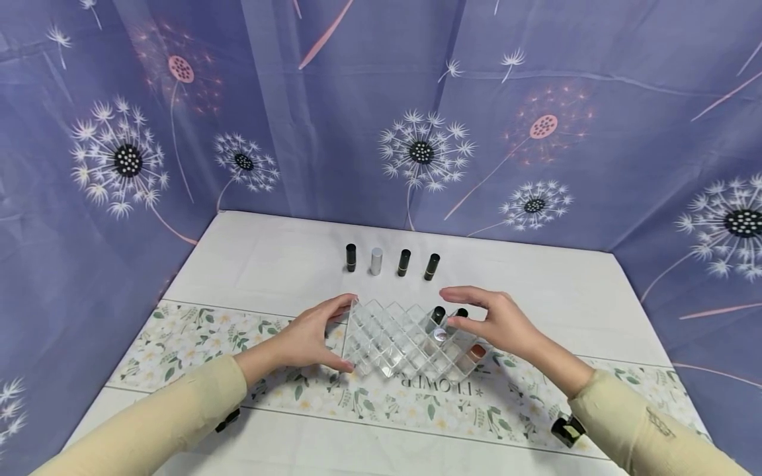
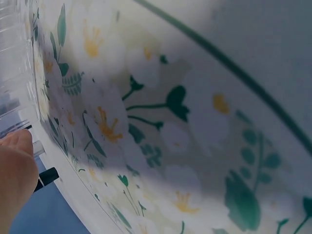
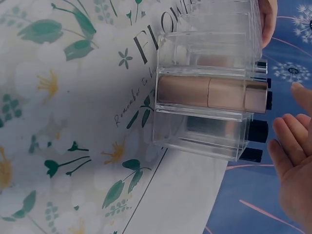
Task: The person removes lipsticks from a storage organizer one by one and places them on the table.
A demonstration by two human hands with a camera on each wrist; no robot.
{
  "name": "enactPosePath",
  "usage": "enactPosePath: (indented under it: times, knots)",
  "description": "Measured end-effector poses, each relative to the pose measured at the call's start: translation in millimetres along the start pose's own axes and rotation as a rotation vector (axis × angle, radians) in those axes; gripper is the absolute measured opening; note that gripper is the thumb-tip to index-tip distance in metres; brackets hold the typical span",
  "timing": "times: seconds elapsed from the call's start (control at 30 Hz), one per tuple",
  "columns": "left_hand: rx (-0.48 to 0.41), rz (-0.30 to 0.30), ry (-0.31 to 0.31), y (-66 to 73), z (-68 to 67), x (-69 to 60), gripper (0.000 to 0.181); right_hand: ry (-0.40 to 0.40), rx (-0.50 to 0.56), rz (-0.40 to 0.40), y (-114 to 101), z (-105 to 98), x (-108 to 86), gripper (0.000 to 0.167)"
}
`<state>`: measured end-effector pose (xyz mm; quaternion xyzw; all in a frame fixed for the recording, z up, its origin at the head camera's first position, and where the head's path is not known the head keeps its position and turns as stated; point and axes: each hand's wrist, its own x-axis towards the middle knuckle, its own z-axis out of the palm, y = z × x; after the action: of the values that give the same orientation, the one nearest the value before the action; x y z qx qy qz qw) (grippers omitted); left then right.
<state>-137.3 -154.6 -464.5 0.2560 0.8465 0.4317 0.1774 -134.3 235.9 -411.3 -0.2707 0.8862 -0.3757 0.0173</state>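
Clearly, glossy transparent plastic makes up the lipstick organizer [image 1: 370,334], a lattice of diamond-shaped cells sitting on the white counter [image 1: 268,254]. The left hand [image 1: 303,334] grips its left end, thumb at the near corner and fingers round the far one. The right hand [image 1: 505,322] is empty, thumb and fingers spread apart above the right end, near the tubes but apart from them in the right wrist view.

Several cells at that end are filled: two black caps [image 1: 438,315], a round silvery top [image 1: 440,335] and a coppery-brown top [image 1: 477,352]. From the side, a smooth rose-gold cylinder [image 3: 209,94] with a metallic sheen shows through the clear wall.

Behind the organizer, four slim tubes stand in a row: a black tube [image 1: 351,258], a matte silver tube [image 1: 376,262] and two black tubes with thin gold bands [image 1: 404,262].

"FLOWER" is printed on the floral band [image 1: 214,324], upside down in the head view; smaller script beneath reads "Remember to", the rest hidden.
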Motion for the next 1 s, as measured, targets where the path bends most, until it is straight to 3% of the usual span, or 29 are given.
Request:
enactPosePath:
  times: [0.43, 1.0]
  knots:
    - [0.020, -0.028, -0.013, 5.1, -1.8, -0.5, 0.128, -0.001, 0.000, -0.034, 7, 8, 8.9, 0.042]
    - [0.037, -0.045, -0.012, 5.6, -2.4, -0.3, 0.130, -0.022, -0.018, -0.020, 10, 15, 11.4, 0.042]
